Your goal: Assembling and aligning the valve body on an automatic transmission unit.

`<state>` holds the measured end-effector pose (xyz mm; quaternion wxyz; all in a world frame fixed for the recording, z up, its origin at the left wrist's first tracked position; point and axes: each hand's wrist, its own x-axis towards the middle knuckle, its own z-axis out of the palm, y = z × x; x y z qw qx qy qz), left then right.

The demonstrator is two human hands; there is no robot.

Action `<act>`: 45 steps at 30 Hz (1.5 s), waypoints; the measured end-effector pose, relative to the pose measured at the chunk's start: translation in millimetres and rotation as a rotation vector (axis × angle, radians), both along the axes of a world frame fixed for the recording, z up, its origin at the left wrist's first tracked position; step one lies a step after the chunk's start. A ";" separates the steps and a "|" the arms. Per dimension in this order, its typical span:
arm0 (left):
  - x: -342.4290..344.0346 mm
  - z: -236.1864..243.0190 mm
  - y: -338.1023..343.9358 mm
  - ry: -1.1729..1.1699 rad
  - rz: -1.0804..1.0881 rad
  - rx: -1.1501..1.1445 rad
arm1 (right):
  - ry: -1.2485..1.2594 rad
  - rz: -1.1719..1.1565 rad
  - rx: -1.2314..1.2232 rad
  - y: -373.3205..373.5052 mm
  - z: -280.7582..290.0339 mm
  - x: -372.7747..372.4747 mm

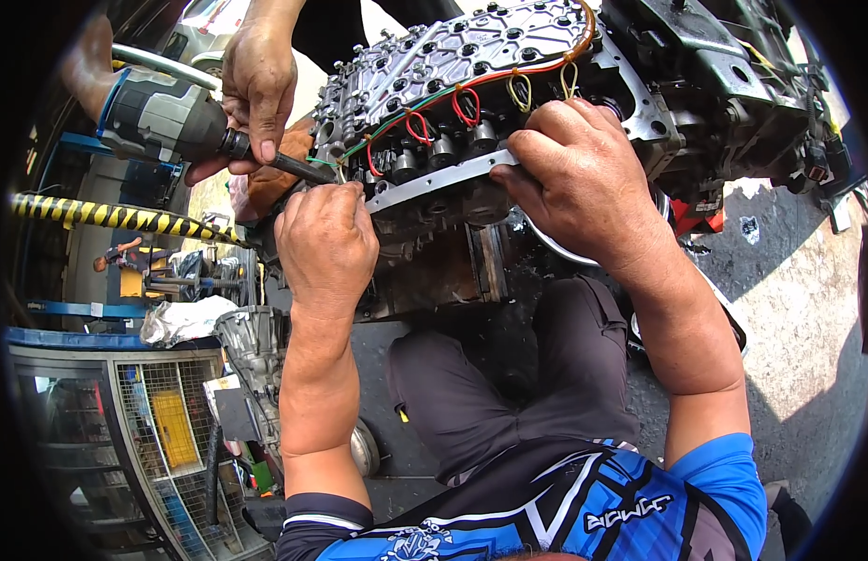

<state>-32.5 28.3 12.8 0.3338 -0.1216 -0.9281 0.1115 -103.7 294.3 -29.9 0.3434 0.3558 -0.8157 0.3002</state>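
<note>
A silver valve body (462,42) with bolts, coloured wires and black solenoids (441,147) sits on a transmission housing (647,89). My left hand (324,243) is closed on the housing's left front edge, beside a pale metal rail (425,182). My right hand (584,178) grips that rail's right end, thumb on its front. At upper left, a co-worker's hands (266,75) hold a grey-and-black impact driver (163,112), its long black extension (303,165) reaching down just above my left hand; the tip is partly hidden.
A yellow-black striped hose (116,212) runs at left, above a metal casing (252,355) and wire-mesh cabinet (172,421). Below the housing are a dark stand (481,266) and round pan (556,248). A sunlit floor patch (799,327) lies at right.
</note>
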 end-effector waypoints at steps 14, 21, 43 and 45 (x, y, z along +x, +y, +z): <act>1.5 2.3 1.6 -0.014 0.035 0.036 | -0.047 0.016 0.011 -0.5 6.4 5.0; 1.8 -1.0 -4.8 -0.024 0.054 0.026 | -0.038 -0.043 0.064 -5.5 8.4 8.0; 2.2 4.9 -3.5 -0.068 0.053 0.216 | -0.094 -0.033 0.041 -7.4 17.3 11.7; 4.5 4.5 -5.5 -0.071 0.033 0.236 | -0.090 -0.023 0.046 -10.2 17.2 13.6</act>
